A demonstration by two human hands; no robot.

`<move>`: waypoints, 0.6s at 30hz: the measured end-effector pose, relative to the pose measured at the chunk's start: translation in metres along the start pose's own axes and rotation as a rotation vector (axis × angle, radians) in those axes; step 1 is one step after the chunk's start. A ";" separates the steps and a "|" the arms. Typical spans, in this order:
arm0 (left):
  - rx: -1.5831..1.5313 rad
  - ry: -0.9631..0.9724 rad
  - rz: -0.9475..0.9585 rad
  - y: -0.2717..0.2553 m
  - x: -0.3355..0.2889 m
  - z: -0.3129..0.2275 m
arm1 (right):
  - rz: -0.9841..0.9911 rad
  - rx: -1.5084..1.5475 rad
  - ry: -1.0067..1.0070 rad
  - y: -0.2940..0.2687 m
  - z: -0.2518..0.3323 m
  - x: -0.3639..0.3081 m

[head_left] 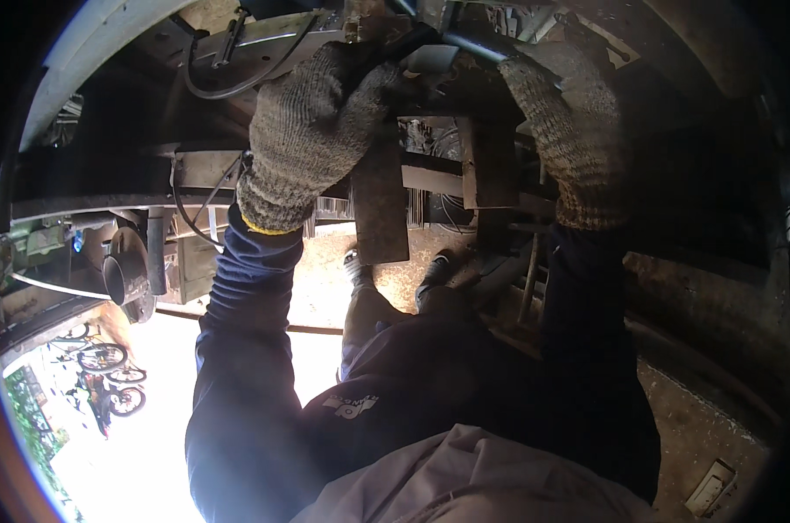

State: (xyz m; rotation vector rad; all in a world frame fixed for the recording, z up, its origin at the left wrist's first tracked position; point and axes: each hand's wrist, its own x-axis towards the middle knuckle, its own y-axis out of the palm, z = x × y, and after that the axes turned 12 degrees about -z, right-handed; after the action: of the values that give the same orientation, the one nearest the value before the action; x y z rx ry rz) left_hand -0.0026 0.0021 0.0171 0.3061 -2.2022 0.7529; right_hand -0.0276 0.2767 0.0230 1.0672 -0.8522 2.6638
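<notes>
Both my hands wear grey knitted work gloves and are raised into the underside of a large metal frame. My left hand (pixel 312 131) is closed, its fingers wrapped round a dark rod-like piece (pixel 410 40) near the top of the view. My right hand (pixel 569 126) is closed on the end of a shiny metal bar (pixel 475 47) that runs toward the left hand. Whether the dark piece and the bar are one part I cannot tell. Beneath them hang two flat metal plates, one beside my left wrist (pixel 382 209) and one between the hands (pixel 489 164).
A thin cable (pixel 205 91) loops left of my left glove. Further left is an open round pipe (pixel 126 277). Several bicycles or motorbikes (pixel 107 379) stand outside in bright light. A pale rectangular object (pixel 711 488) lies at lower right. Dark beams surround my right arm.
</notes>
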 end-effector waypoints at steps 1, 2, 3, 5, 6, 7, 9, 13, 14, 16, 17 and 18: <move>0.028 -0.007 0.007 -0.001 0.000 -0.002 | 0.016 0.040 0.075 -0.001 0.008 0.003; 0.057 -0.015 0.013 -0.001 0.001 -0.004 | 0.032 0.080 0.151 -0.001 0.013 0.004; 0.081 -0.021 0.019 -0.001 0.000 -0.004 | 0.047 0.077 0.198 -0.002 0.014 0.003; 0.056 0.035 0.008 0.000 -0.001 0.000 | 0.076 0.068 0.293 -0.007 0.010 0.002; 0.049 0.064 0.005 0.000 -0.001 0.002 | 0.064 0.087 0.290 -0.006 0.007 0.003; 0.037 0.102 -0.049 0.001 -0.001 0.006 | 0.052 0.105 0.287 -0.004 0.004 0.003; 0.005 0.183 -0.151 0.008 -0.001 0.014 | 0.031 0.131 0.249 -0.001 0.001 0.003; 0.235 0.176 0.073 -0.001 -0.009 0.013 | 0.016 0.168 0.216 -0.001 -0.004 0.001; 0.173 0.171 0.031 0.000 -0.008 0.011 | 0.018 0.179 0.237 -0.001 -0.004 0.001; 0.096 0.113 0.020 -0.001 -0.004 0.007 | 0.016 0.178 0.254 0.000 0.010 0.003; 0.080 0.060 0.051 -0.003 -0.002 0.004 | 0.016 0.178 0.262 -0.001 0.015 0.004; 0.063 0.009 0.082 -0.005 -0.002 0.003 | 0.019 0.141 0.236 -0.002 0.012 0.004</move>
State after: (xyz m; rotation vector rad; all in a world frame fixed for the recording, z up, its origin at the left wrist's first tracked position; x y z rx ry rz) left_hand -0.0010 -0.0035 0.0162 0.2442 -2.1970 0.8680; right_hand -0.0225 0.2709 0.0332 0.7517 -0.6410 2.8273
